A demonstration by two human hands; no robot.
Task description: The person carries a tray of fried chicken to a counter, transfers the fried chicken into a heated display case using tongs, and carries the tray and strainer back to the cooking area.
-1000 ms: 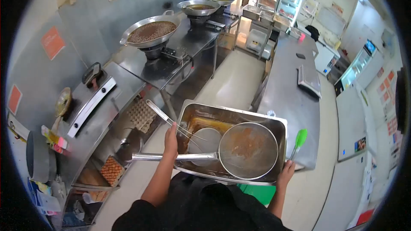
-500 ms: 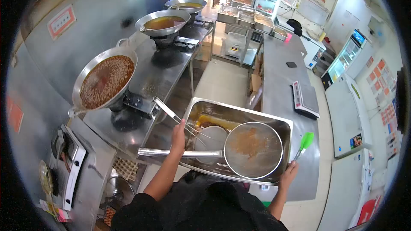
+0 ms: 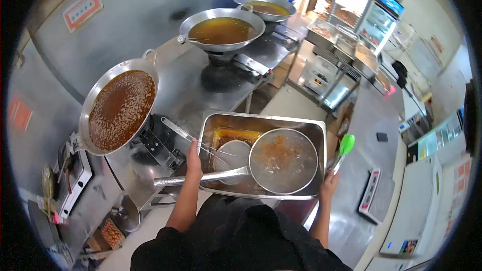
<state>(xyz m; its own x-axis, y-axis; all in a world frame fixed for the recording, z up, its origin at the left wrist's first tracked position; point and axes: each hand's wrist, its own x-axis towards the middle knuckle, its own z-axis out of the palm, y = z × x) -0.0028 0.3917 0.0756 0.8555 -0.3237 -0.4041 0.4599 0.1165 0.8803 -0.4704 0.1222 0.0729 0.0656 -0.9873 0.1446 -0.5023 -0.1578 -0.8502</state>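
A deep rectangular steel pan is held in front of my body between both hands. My left hand closes round its left side, beside the handles lying across the rim. My right hand grips the right side, next to a green-headed utensil with a metal handle. Over the pan rests a large round mesh strainer with brown crumbs on it. A smaller round mesh lies inside, near brown residue and yellowish liquid. A metal handle ending in thin wires reaches over it; whether they join is unclear.
At left stands a wok of foamy brown liquid; another wok and a third wok hold oil. A portable stove is lower left. On the right counter are a scale and a phone. Food trays stand behind.
My view has turned, so the right counter and fridges shift right and tilt. The pan, still in both hands, has come closer to the wok table on the left.
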